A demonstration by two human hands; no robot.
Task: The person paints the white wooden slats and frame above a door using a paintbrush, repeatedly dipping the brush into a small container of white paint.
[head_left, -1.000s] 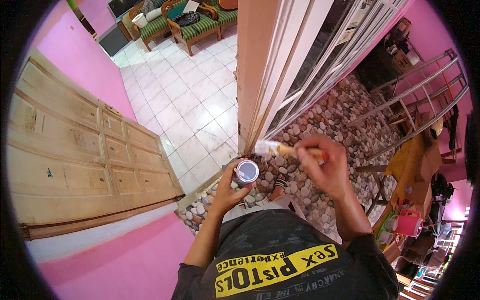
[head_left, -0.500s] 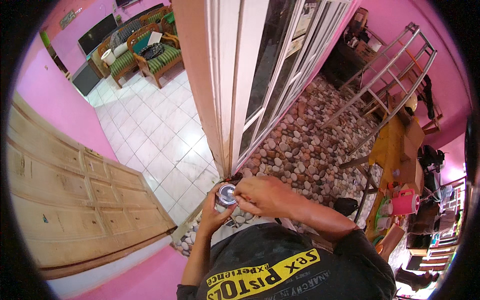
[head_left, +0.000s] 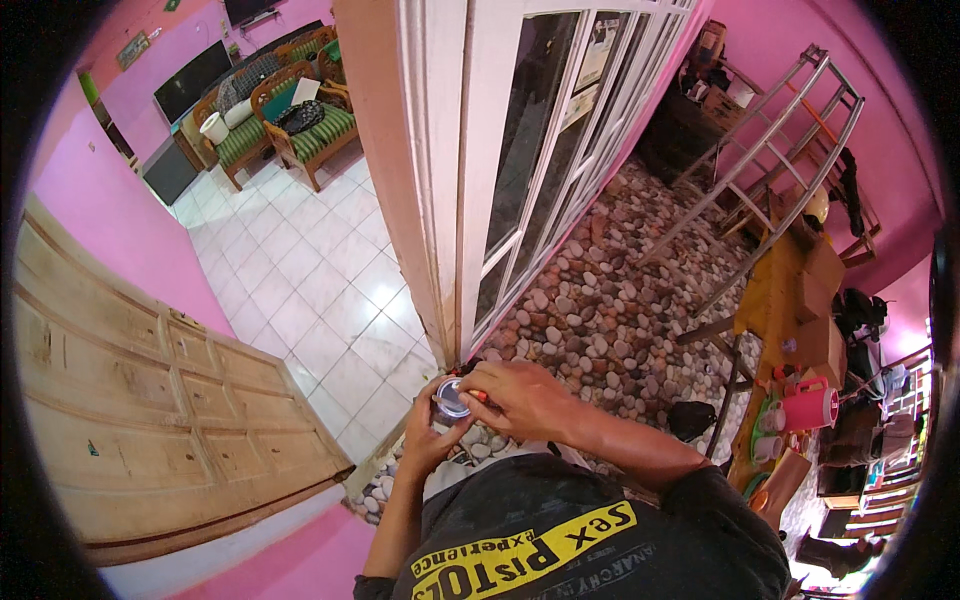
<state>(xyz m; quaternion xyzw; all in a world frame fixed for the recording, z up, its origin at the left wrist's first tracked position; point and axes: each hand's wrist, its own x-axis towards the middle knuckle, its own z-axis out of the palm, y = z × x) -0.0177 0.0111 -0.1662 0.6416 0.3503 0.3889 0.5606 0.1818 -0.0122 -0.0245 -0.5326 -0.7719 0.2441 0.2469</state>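
My left hand (head_left: 426,432) is wrapped round a small round can (head_left: 450,400) with a pale rim, held in front of my body. Over the can's top edge, my right hand (head_left: 528,398) is closed on a thin tool with an orange handle (head_left: 478,396). The tool's tip reaches to the top of the can; its kind is too small to make out. Just beyond both hands stands the foot of a white and brown wooden frame (head_left: 448,345).
A panelled wooden door (head_left: 180,390) is at the left, beside a white tiled floor (head_left: 310,280) leading to green-cushioned chairs (head_left: 310,125). Right of the frame are a windowed panel (head_left: 530,150), pebble-patterned flooring (head_left: 600,300), a metal ladder (head_left: 770,165) and a table holding a pink jug (head_left: 808,408).
My hands stay together at the can. The right hand has turned slightly, and the tool's orange handle now shows. The surroundings have shifted a little with my head.
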